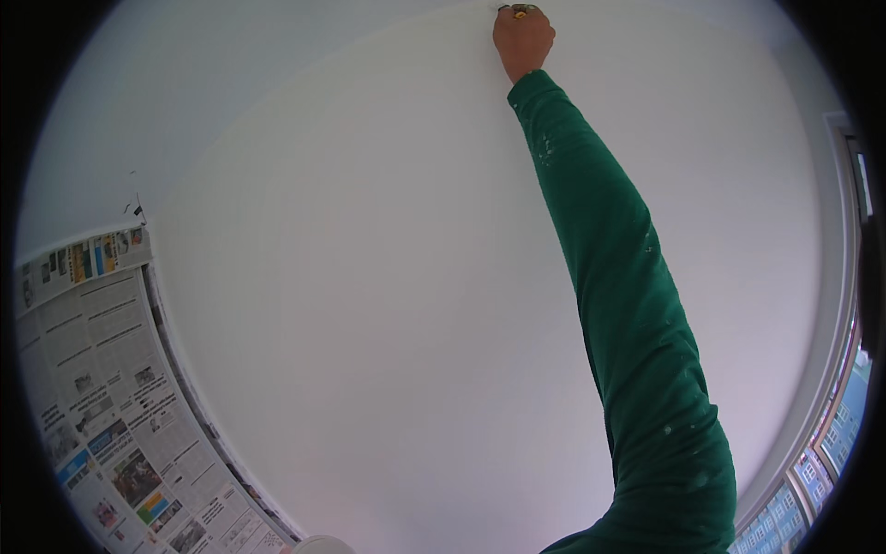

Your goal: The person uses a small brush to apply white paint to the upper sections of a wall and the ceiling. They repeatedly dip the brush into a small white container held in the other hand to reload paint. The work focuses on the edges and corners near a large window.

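My right hand (524,39) is raised high at the top of the view, closed in a fist against the upper part of a white wall (369,277). A small yellow and dark part of something (520,13) shows at the fist; the rest is hidden by the hand or cut off by the frame edge. The stretched arm wears a green sleeve (628,277) with white paint specks. My left hand is out of view.
Newspaper sheets (120,406) cover an upright surface on the left. Dark marks (138,210) show above their corner. A framed window (835,415) with buildings beyond stands on the right. A pale rounded thing (321,545) peeks in at the bottom edge.
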A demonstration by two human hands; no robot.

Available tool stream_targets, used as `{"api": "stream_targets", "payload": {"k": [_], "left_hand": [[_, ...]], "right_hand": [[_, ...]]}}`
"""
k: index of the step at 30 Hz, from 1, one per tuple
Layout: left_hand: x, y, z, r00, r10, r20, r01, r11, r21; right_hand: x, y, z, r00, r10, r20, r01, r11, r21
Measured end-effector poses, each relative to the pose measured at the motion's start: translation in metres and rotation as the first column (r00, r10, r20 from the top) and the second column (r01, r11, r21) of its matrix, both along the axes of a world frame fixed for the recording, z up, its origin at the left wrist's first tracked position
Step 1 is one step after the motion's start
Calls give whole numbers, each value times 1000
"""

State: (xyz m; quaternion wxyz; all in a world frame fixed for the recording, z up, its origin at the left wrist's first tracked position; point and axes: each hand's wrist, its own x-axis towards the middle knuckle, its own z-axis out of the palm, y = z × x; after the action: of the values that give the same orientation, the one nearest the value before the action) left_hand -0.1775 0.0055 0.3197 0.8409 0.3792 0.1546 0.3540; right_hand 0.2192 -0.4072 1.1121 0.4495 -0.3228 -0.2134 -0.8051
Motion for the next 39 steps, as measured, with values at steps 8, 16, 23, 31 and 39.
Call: {"api": "stream_targets", "payload": {"k": [8, 16, 23, 31, 39], "left_hand": [[5, -1, 3, 1000, -11, 20, 11, 1000, -14], [14, 12, -2, 999, -48, 8, 48, 998, 34], [24, 29, -16, 996, -91, -2, 91, 995, 32], [19, 10, -1, 999, -32, 8, 32, 999, 40], [16, 0, -8, 999, -26, 26, 24, 999, 45]], "right_hand": [[5, 66, -1, 996, 1, -91, -5, 999, -47], [14, -11, 7, 997, -76, 11, 76, 997, 2], [5, -75, 13, 997, -75, -32, 79, 987, 138], [22, -20, 9, 971, -234, 45, 235, 972, -10], [16, 84, -2, 998, 21, -57, -28, 992, -124]]}}
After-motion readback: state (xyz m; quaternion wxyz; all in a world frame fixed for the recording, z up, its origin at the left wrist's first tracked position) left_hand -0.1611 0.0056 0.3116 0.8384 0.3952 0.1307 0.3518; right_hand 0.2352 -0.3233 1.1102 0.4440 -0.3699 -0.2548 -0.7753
